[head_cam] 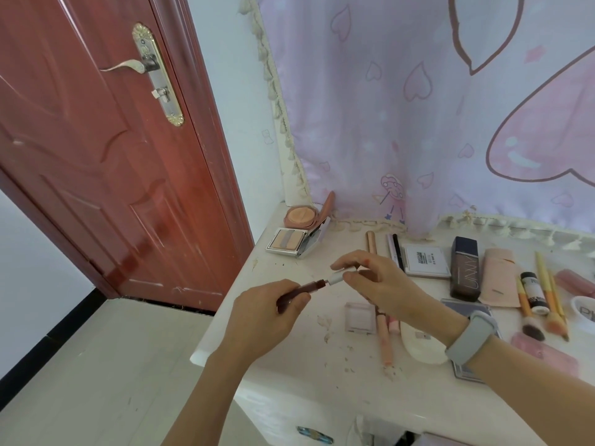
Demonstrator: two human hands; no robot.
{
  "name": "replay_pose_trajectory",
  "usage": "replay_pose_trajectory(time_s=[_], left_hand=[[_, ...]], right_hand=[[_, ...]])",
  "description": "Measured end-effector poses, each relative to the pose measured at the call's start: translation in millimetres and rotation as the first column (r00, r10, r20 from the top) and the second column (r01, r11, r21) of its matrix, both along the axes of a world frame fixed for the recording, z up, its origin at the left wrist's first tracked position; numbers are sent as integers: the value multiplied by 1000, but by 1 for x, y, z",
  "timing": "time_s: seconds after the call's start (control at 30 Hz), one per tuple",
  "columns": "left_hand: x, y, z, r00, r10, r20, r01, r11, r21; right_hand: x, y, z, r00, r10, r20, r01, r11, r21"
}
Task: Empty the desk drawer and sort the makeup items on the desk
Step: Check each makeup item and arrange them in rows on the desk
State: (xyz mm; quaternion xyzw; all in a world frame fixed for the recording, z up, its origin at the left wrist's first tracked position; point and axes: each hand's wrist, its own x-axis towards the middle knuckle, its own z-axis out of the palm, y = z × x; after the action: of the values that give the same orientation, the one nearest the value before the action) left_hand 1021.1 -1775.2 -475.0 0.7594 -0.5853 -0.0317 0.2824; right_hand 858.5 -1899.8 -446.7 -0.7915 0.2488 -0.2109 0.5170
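Note:
My left hand [267, 317] grips a dark red lip gloss tube [310, 286] above the white desk [289, 358]. My right hand [380, 281] pinches its silver cap [338, 277] at the tube's neck; I cannot tell whether cap and tube are joined. Around them lie makeup items: an open round powder compact [301, 217], an open square palette [288, 241], a white compact [425, 259], a dark foundation bottle [465, 268], a clear square case [360, 317] and a pink pencil [384, 339].
Several brushes [547, 304], a pink pouch [500, 278] and a small bottle [533, 292] lie at the right. A lilac curtain [418, 107] hangs behind the desk. A red door [96, 156] stands at the left, with tiled floor [96, 365] below.

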Motion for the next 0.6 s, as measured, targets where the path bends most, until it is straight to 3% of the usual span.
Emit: replay_pose_trajectory(time_s=[0.07,0.13,0.2,0.3,0.5,0.6], left_hand=[[-1,1,4,999,9,-49,-9,1000,7],[-3,1,6,981,40,-188,-44,999,-18],[-3,2,5,934,89,-347,-119,991,-68],[-9,0,3,879,165,-446,-277,940,-198],[-29,-5,17,668,77,-740,-519,761,-389],[-32,-7,23,650,-36,-759,-519,709,-478]], right_hand=[[0,-1,2,1000,-9,-22,9,1000,-13],[2,-2,2,996,-91,1,91,996,-1],[4,-2,0,971,-226,72,218,970,107],[9,-1,-5,902,-398,166,322,878,353],[23,13,-10,862,-485,145,309,730,609],[26,15,-8,856,-495,146,220,606,765]])
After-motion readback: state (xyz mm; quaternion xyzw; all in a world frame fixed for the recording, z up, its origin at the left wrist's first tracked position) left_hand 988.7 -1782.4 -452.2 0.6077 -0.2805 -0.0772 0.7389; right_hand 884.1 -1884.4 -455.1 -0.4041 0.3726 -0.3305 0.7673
